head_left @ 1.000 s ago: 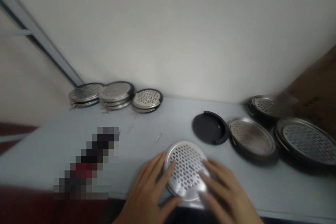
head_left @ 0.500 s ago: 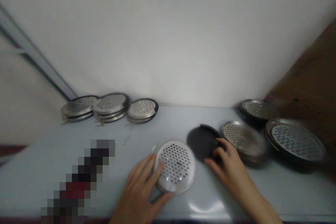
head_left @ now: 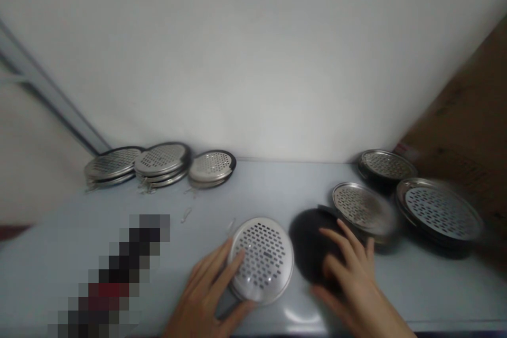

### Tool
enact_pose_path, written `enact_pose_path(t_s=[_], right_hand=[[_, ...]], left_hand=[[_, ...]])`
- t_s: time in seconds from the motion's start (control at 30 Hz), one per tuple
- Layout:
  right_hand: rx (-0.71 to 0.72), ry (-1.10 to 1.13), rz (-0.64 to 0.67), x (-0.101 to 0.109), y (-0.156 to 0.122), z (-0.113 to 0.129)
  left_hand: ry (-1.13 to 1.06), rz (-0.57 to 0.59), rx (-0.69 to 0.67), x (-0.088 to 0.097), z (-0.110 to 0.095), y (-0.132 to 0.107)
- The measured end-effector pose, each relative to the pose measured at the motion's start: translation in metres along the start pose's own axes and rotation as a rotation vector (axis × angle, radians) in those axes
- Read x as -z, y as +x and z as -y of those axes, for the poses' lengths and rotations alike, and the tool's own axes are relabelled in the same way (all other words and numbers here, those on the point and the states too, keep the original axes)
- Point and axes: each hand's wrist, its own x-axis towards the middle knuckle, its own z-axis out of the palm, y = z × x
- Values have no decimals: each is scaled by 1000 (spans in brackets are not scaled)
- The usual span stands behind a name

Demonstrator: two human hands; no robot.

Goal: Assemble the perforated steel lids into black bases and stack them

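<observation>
A round metal lid (head_left: pixel 262 259) with rows of slots lies on the table in front of me. My left hand (head_left: pixel 208 288) grips its left rim, the thumb at the near edge and a fingertip on top. Right beside the lid is a black round dish (head_left: pixel 307 245), partly covered by my right hand (head_left: pixel 348 264). The fingers of that hand are bent over the dish's right side, with the thumb low at its near edge; motion blurs them somewhat. Two small wire clips (head_left: pixel 186 215) lie beyond my left hand.
Stacks of slotted metal lids with dark rims (head_left: pixel 161 161) line the back left. More stand at the right, including a near one (head_left: pixel 362 208) and a larger one (head_left: pixel 441 211). A brown cardboard box (head_left: pixel 467 116) borders the right side. A pixelated patch hides part of the left table.
The black dish has come nearer to me along with my right hand, whose fingers have shifted over it. My left hand stays on the slotted lid. The view has shifted slightly.
</observation>
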Motion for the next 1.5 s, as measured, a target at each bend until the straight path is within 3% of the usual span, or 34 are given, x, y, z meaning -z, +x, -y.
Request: enact_pose_path(t_s=[0.1, 0.23, 0.37, 0.47, 0.57, 0.73, 0.83, 1.1, 1.33, 1.5], right_hand=[[-13, -18, 5, 6, -4, 14], [74, 26, -45, 12, 0, 28], [96, 310, 133, 7, 9, 36], [-6, 525, 237, 0, 11, 38], [-142, 653, 210, -5, 6, 31], [-202, 782, 279, -10, -5, 14], [-233, 795, 319, -16, -9, 11], [-162, 627, 140, -25, -10, 20], [-90, 555, 98, -24, -4, 17], [-49, 515, 72, -42, -6, 9]], left_hand=[[-4, 5, -18, 4, -1, -6], [-14, 22, -42, 7, -4, -11], [-37, 18, -41, 6, -9, -7], [-58, 13, -32, 5, -12, -1], [-84, 13, -18, 5, -11, 2], [-175, 21, -1, 3, -8, 4], [-253, 33, 32, 1, -12, 10], [-467, 80, 107, -7, -23, 33], [-552, 107, 204, -19, -25, 36], [-531, 211, 207, -5, -32, 43]])
